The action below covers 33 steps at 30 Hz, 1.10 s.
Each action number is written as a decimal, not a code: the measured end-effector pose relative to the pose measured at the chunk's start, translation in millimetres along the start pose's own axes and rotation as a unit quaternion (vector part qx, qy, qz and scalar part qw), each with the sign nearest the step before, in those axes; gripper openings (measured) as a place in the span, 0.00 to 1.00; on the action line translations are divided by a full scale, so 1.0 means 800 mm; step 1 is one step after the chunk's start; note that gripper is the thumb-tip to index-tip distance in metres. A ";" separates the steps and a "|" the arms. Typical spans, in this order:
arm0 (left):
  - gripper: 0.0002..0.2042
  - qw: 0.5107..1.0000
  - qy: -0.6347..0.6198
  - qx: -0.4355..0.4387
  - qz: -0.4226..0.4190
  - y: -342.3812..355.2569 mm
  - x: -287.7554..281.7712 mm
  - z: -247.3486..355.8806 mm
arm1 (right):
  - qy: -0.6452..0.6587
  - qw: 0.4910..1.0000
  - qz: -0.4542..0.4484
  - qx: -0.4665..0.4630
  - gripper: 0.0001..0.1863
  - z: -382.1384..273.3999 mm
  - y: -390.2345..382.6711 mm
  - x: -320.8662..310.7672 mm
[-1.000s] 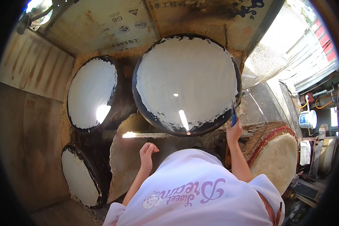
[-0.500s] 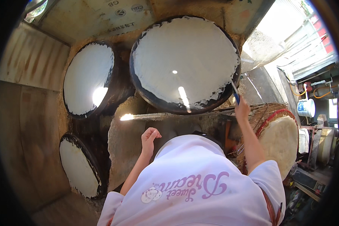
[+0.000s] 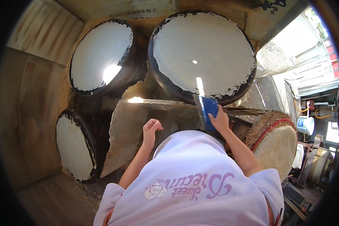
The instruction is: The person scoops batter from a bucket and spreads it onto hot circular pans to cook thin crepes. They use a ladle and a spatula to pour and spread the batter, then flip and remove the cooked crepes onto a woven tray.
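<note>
While the right hand (image 3: pixel 219 121) grips a blue-handled scraper (image 3: pixel 206 108) at the near rim of the big coated pan (image 3: pixel 204 52), left hand (image 3: pixel 151 129) hangs loosely curled, empty; three round pans look fully coated, none visibly bare.

Large round pan (image 3: pixel 204 52), upper centre: blackened metal rim, coated in matt, chalky white.
Blue tool (image 3: pixel 209 107), centre: smooth, glossy plastic look.
Round tray (image 3: pixel 277 148), right: pale, matt, woven rim.
Shirt (image 3: pixel 194 180), bottom: soft cloth.
</note>
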<state>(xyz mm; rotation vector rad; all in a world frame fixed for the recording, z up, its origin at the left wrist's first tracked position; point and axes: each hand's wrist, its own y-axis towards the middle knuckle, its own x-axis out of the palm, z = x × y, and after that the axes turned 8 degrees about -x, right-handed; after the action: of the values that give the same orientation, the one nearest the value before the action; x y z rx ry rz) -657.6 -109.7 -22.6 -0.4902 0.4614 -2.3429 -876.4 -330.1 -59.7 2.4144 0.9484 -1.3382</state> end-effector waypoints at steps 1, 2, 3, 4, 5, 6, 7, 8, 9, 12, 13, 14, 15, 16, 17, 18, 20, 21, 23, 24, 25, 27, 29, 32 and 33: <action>0.07 1.000 -0.003 0.000 0.010 -0.003 -0.004 -0.002 | -0.019 0.999 -0.030 0.000 0.31 -0.026 0.011 0.007; 0.07 1.000 -0.008 -0.001 0.019 -0.006 -0.008 -0.004 | -0.021 0.998 -0.054 -0.009 0.31 -0.051 0.024 0.017; 0.07 1.000 -0.013 -0.001 0.027 -0.007 -0.010 -0.007 | -0.023 0.997 -0.076 -0.017 0.30 -0.073 0.035 0.026; 0.07 0.999 -0.019 0.000 0.033 -0.007 -0.010 -0.009 | -0.020 0.996 -0.083 -0.036 0.29 -0.087 0.043 0.036; 0.07 0.999 -0.024 -0.003 0.036 -0.009 -0.009 -0.011 | -0.016 0.994 -0.089 -0.054 0.29 -0.096 0.049 0.047; 0.07 0.999 -0.030 -0.005 0.038 -0.011 -0.010 -0.012 | -0.013 0.993 -0.095 -0.072 0.28 -0.100 0.051 0.052; 0.07 0.999 -0.034 -0.008 0.039 -0.012 -0.010 -0.014 | -0.024 0.993 -0.100 -0.063 0.28 -0.093 0.046 0.047; 0.08 0.999 -0.027 -0.013 0.034 -0.014 -0.011 -0.017 | -0.035 0.993 -0.104 -0.052 0.27 -0.081 0.036 0.035; 0.08 0.999 -0.020 -0.017 0.028 -0.014 -0.011 -0.021 | -0.046 0.992 -0.106 -0.042 0.27 -0.067 0.027 0.018; 0.09 1.000 -0.009 -0.022 0.019 -0.011 -0.008 -0.027 | -0.069 0.993 -0.088 0.039 0.31 -0.014 -0.016 -0.051; 0.09 1.000 -0.005 -0.025 0.015 -0.009 -0.004 -0.027 | -0.090 0.993 -0.047 0.064 0.30 0.018 -0.030 -0.065; 0.09 1.000 -0.004 -0.023 0.011 -0.007 -0.002 -0.027 | -0.073 0.989 -0.026 0.125 0.32 0.040 -0.034 -0.087; 0.09 1.000 -0.006 -0.022 0.007 -0.005 0.001 -0.028 | -0.085 0.986 0.048 0.139 0.31 0.061 -0.038 -0.107; 0.09 1.000 -0.004 -0.021 0.002 -0.002 0.004 -0.027 | -0.081 0.975 0.077 0.192 0.30 0.087 -0.035 -0.125; 0.09 1.000 -0.001 -0.026 -0.006 0.000 0.008 -0.027 | -0.139 0.952 0.117 0.245 0.30 0.107 -0.034 -0.139; 0.09 1.000 0.001 -0.027 -0.012 0.004 0.013 -0.025 | -0.136 0.954 0.094 0.251 0.31 0.108 -0.031 -0.148; 0.09 0.999 0.008 -0.030 -0.024 0.009 0.023 -0.021 | -0.108 0.968 0.062 0.220 0.33 0.098 -0.033 -0.148; 0.09 0.999 0.016 -0.033 -0.029 0.009 0.026 -0.019 | -0.079 0.978 0.053 0.184 0.35 0.083 -0.036 -0.131; 0.09 0.998 0.025 -0.041 -0.035 0.007 0.029 -0.018 | -0.004 0.995 0.000 0.101 0.35 0.051 -0.044 -0.103; 0.08 0.998 0.027 -0.041 -0.034 0.008 0.029 -0.017 | -0.005 0.995 -0.008 0.102 0.36 0.053 -0.042 -0.099; 0.08 0.998 0.029 -0.041 -0.033 0.009 0.030 -0.016 | -0.005 0.995 -0.017 0.102 0.37 0.057 -0.036 -0.096; 0.08 0.999 0.027 -0.034 -0.033 0.006 0.033 -0.012 | 0.010 0.993 0.022 0.119 0.38 0.092 -0.023 -0.095; 0.08 0.999 0.025 -0.030 -0.030 0.003 0.030 -0.012 | 0.091 0.969 0.054 0.225 0.36 0.152 -0.003 -0.120; 0.08 0.999 0.019 -0.037 -0.031 0.001 0.029 -0.021 | -0.075 0.936 0.131 0.318 0.28 0.195 0.019 -0.162; 0.08 0.999 0.018 -0.039 -0.033 0.000 0.033 -0.019 | -0.081 0.938 0.159 0.297 0.28 0.196 0.022 -0.157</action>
<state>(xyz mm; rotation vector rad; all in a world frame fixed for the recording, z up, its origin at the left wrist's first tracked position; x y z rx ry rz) -683.2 -125.0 -30.1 -0.5074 0.5623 -2.4071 -1018.4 -472.4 -46.1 2.6429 0.0903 -1.8459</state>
